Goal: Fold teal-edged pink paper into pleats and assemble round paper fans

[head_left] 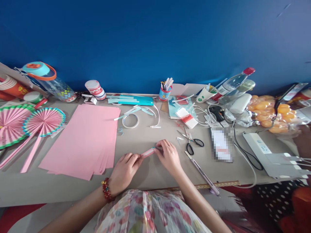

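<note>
A narrow folded strip of pink paper (147,153) spans the gap between my two hands just above the table, with a pale band along its face. My left hand (124,169), a red bead bracelet at its wrist, is closed on the strip's left end. At the other end, the fingers of my right hand (168,156) pinch the strip, where a small bluish bit shows. My fingers partly hide both ends. Black-handled scissors (190,141) lie open to the right of my right hand, beside a craft knife (202,173).
Pink paper sheets (85,139) lie left of my hands, near pleated paper fans (45,121). Behind are a tape roll (123,121), pale strips (145,111) and a pen cup (165,92). A power strip (259,147) with cables sits right; a bottle (230,84) leans behind.
</note>
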### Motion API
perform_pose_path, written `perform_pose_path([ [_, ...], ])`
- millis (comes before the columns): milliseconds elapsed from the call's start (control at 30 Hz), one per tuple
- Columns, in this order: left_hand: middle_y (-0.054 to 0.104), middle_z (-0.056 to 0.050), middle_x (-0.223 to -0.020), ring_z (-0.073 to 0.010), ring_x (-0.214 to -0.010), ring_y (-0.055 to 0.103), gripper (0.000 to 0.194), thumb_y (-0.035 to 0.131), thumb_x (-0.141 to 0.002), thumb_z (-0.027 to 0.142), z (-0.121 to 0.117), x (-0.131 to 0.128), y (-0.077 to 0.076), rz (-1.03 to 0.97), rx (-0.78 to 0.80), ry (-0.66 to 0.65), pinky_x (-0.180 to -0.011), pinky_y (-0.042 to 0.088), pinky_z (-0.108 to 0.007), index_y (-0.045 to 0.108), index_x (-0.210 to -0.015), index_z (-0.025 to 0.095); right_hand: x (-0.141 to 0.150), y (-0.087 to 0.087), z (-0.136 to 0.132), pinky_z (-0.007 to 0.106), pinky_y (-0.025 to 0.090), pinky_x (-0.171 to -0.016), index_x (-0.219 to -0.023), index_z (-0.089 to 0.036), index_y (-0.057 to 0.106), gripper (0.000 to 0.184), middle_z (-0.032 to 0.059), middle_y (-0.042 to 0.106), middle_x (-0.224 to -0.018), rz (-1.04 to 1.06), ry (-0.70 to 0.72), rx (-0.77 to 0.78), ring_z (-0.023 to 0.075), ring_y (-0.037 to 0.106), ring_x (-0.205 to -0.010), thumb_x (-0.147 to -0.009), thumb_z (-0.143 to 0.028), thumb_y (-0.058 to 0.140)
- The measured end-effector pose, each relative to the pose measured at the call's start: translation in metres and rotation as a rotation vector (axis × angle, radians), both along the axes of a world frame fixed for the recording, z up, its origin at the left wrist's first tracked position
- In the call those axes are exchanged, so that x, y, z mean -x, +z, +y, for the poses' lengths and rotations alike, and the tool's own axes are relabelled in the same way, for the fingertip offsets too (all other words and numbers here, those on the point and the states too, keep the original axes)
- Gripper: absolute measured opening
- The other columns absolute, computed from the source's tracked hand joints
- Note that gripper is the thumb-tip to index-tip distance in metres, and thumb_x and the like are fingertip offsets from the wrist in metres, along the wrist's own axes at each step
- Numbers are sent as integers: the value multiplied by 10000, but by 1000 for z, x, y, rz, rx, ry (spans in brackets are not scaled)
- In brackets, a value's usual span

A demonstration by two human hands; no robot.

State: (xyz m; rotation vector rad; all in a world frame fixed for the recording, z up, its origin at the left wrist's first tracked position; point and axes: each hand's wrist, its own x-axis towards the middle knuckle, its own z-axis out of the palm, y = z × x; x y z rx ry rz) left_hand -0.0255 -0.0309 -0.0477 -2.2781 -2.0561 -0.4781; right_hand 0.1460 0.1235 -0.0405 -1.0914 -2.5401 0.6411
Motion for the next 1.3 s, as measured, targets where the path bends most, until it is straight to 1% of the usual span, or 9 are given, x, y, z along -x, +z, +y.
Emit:
perform_pose_path([
  [233,646,-50,-1043,-205,-907,562,404,492,-954,115,-3,1,-4,17,26,-7,-794,435,-344,510,-1340,235,-6,3,-6,325,456,-818,-1047,-204,575,170,68,648,-991,161,5,23,215,607,-927,-944,-168,445],
  [400,627,-67,-1080,-212,-943,550,367,473,-936,81,-1,2,-2,-34,70,-26,-816,447,-364,553,-1266,221,2,24,0,334,461,-877,-1072,-218,601,168,70,661,-1024,280,142,-26,214,601,-979,-952,-209,483],
  [600,631,-82,-1043,-216,-928,554,246,455,-942,98,1,0,3,-141,41,-22,-793,470,-379,610,-1115,178,75,47,46,297,472,-872,-1079,-237,652,192,40,682,-1122,62,376,-59,191,617,-1028,-932,-207,532],
  [700,630,-92,-1059,-220,-967,565,243,458,-956,150,-1,0,8,-227,-8,-25,-829,484,-389,616,-1138,186,118,43,58,295,472,-883,-1170,-227,624,254,55,635,-1245,-188,479,-168,207,597,-1109,-930,-235,541],
  [833,629,-82,-1056,-211,-986,584,215,474,-960,196,-8,5,18,-387,-45,5,-856,500,-375,626,-1111,213,145,35,54,295,483,-714,-1032,-178,664,164,111,674,-1129,-273,492,-207,242,663,-947,-891,-202,585],
  [967,624,-87,-1079,-215,-1046,590,213,472,-955,171,-7,28,37,-453,-226,97,-896,505,-367,599,-1118,220,134,49,48,271,450,-673,-1082,-200,628,182,104,693,-1070,-283,526,-248,218,669,-881,-933,-184,525],
  [1100,543,-135,-1331,-284,-1263,488,400,553,-929,261,8,56,62,-265,-285,209,-1052,415,-469,498,-1324,218,104,83,42,252,434,-692,-1001,-227,635,123,49,691,-990,-158,679,-263,187,644,-889,-949,-231,523],
  [1200,629,-80,-1234,-262,-1262,497,248,546,-941,281,20,61,70,-237,-176,43,-1096,360,-492,590,-1180,231,80,102,38,258,453,-747,-973,-224,631,114,27,676,-954,23,795,-194,170,628,-889,-952,-221,519],
  [1300,689,-43,-1040,-195,-1070,608,134,498,-966,236,26,53,68,-375,-150,-12,-1093,374,-458,613,-1033,213,59,104,32,287,483,-813,-1027,-235,623,143,37,665,-1040,130,772,-103,169,626,-930,-957,-213,499],
])
